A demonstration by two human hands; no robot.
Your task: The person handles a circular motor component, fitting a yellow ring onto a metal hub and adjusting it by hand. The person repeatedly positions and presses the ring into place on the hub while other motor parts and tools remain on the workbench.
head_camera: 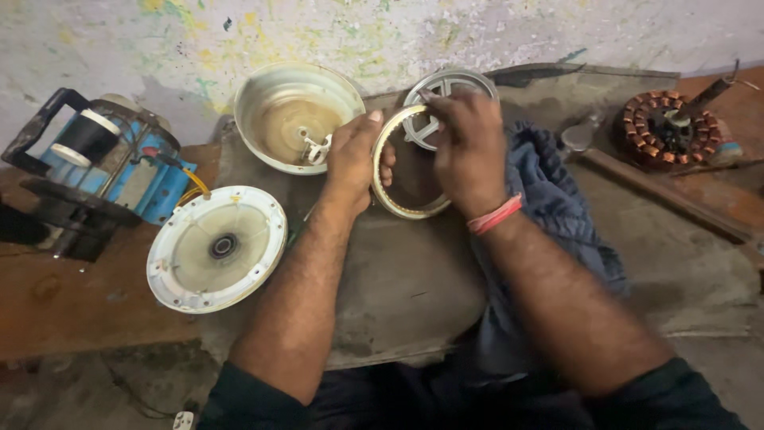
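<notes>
From the head view, both hands, left hand and right hand, grip a metal ring above the desk, while two white motor covers lie separated and the copper winding sits apart, so disassembly looks well advanced.

ring partly hidden by right hand

A ring was held on edge at the centre of the desk, between the left hand and right hand. A bowl-shaped cover lay behind-left; a flat cover front-left; a winding machine far left. A cloth lay right; a wound stator far right.
</notes>
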